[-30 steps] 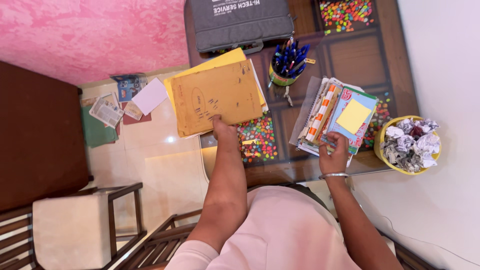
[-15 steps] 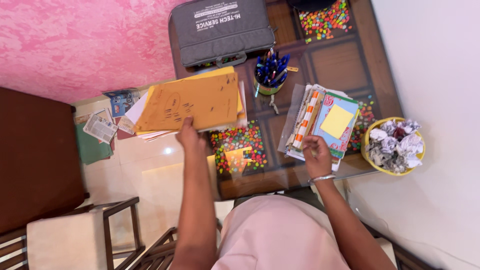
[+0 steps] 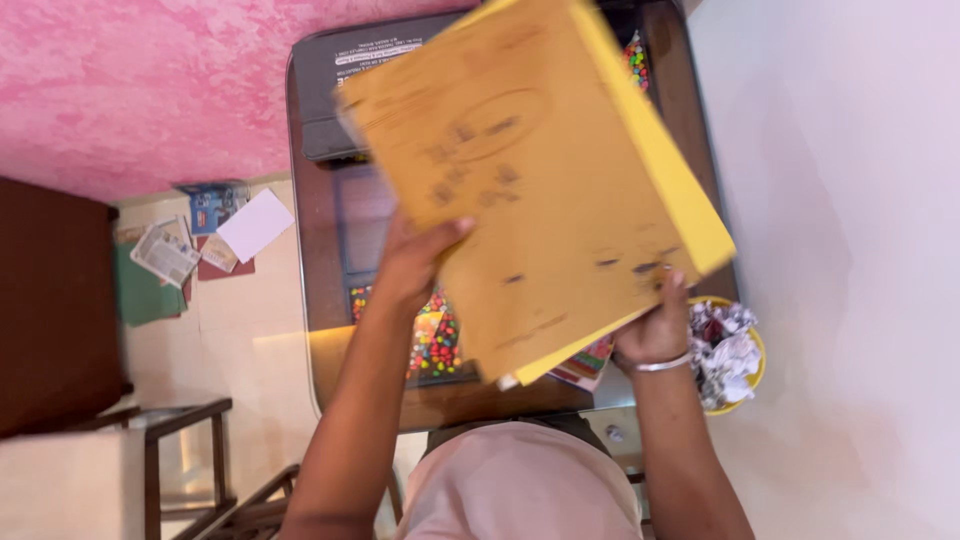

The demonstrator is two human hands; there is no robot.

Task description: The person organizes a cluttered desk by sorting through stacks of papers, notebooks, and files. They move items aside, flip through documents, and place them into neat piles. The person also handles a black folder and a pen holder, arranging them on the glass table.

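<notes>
Filling the middle of the view, a stack of brown and yellow paper folders [image 3: 545, 180] is held tilted up above the bench [image 3: 320, 300], close to the camera and slightly blurred. The left hand [image 3: 415, 265] has its grip clamped on the stack's left edge, thumb lying across the brown top cover. The right hand [image 3: 655, 330], with a silver bangle on its wrist, has its grip closed on the lower right corner from beneath. Under the stack, the glass-topped bench shows panels of small multicoloured beads [image 3: 432, 345], and a grey laptop bag [image 3: 330, 100] lies at its far end, partly hidden by the folders. A corner of a colourful notebook pile [image 3: 585, 362] peeks out below the stack. Just beside the right hand, a yellow bin [image 3: 728, 345] holds crumpled paper. On the pale floor to the left lie scattered papers and booklets [image 3: 215, 225], near a dark brown cabinet [image 3: 50, 310] and a wooden chair frame [image 3: 190, 450].
</notes>
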